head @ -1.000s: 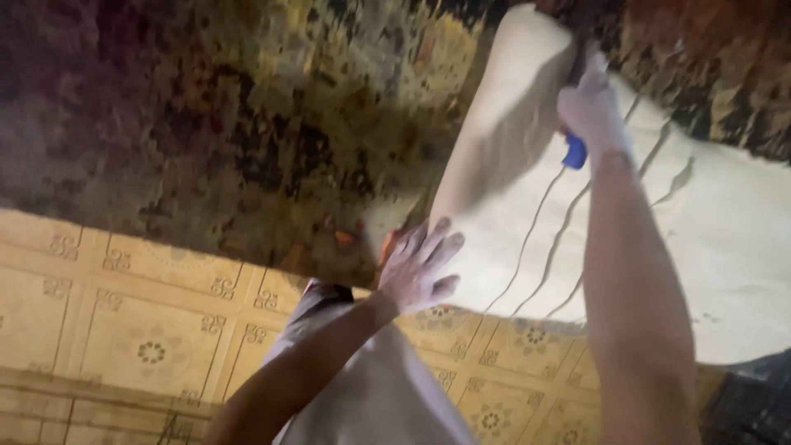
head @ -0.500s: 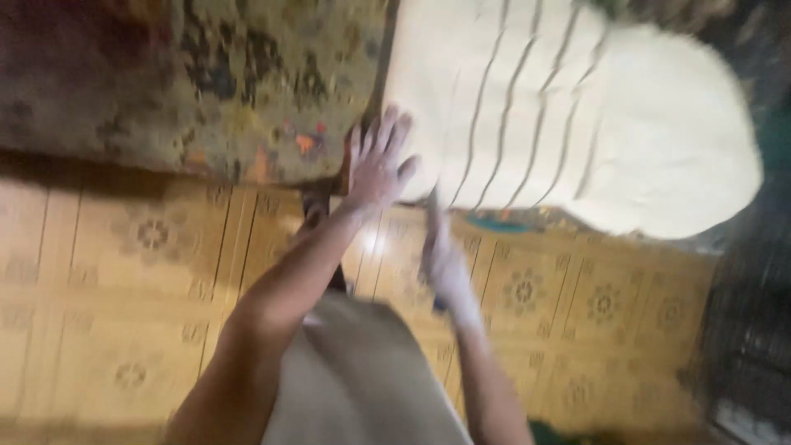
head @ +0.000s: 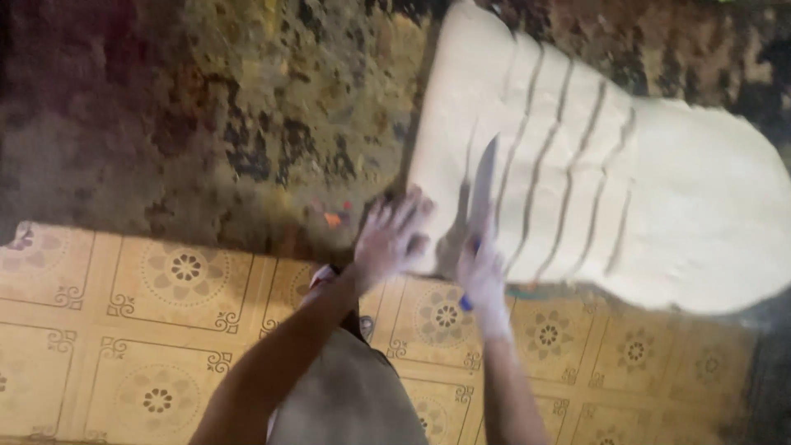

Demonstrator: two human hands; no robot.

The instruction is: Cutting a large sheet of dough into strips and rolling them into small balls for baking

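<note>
A large pale sheet of dough (head: 659,198) lies rolled out on a dark mottled work surface (head: 206,124). Several long parallel cuts run across its left half. My left hand (head: 391,239), dusted with flour, rests with spread fingers on the dough's near left edge. My right hand (head: 482,276) grips a knife (head: 482,185) with a blue handle. The blade points away from me and lies on the dough, just left of the cut lines.
A yellow tiled floor (head: 165,321) with flower patterns runs below the surface's edge. My grey apron or trousers (head: 354,395) fill the bottom middle. A small orange scrap (head: 332,220) lies on the surface near my left hand.
My right hand has come back from the dough's far edge to its near edge and now sets the knife left of the cuts. My left hand stays on the dough's corner.
</note>
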